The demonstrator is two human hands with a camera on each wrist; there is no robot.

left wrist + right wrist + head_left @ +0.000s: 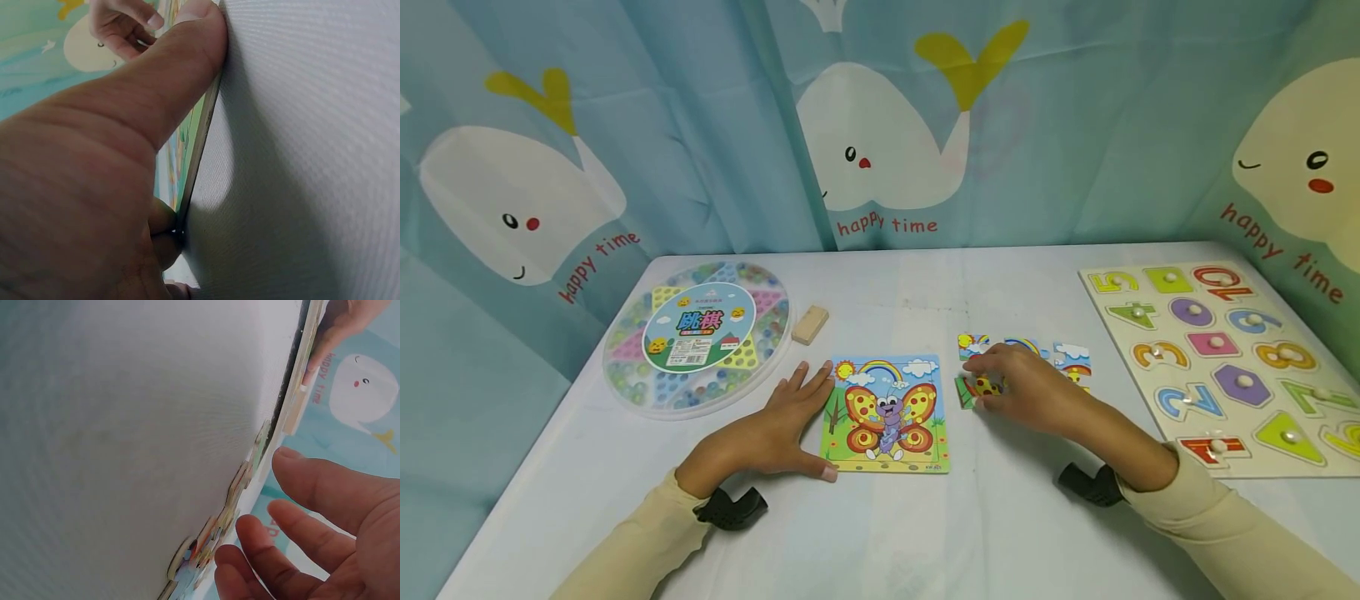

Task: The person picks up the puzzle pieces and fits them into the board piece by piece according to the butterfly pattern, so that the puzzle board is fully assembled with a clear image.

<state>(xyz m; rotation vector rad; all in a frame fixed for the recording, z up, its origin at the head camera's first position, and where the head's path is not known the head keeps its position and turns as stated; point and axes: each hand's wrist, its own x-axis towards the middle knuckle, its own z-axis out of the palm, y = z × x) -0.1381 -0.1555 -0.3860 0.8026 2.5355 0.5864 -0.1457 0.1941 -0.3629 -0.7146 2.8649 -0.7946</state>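
Note:
A square puzzle board [887,417] with a smiling butterfly, a rainbow and a sun lies flat on the table in the middle of the head view. My left hand [775,429] rests along its left side, fingers spread, thumb at the lower left corner. From the left wrist, the thumb [181,56] presses on the board's edge. To the right, my right hand [1037,392] hovers low over loose jigsaw pieces [1071,357], hiding some of them. In the right wrist view its fingers [256,534] are loosely bent and apart, with nothing between them, close to the pieces [234,487].
At the left lies a round Chinese checkers set [700,300] filled with marbles. Between it and the butterfly board is a small wooden block [810,325]. A large number-and-shape knob board [1162,329] lies at the right, close to my right forearm. A whale-print curtain [722,167] hangs behind the table.

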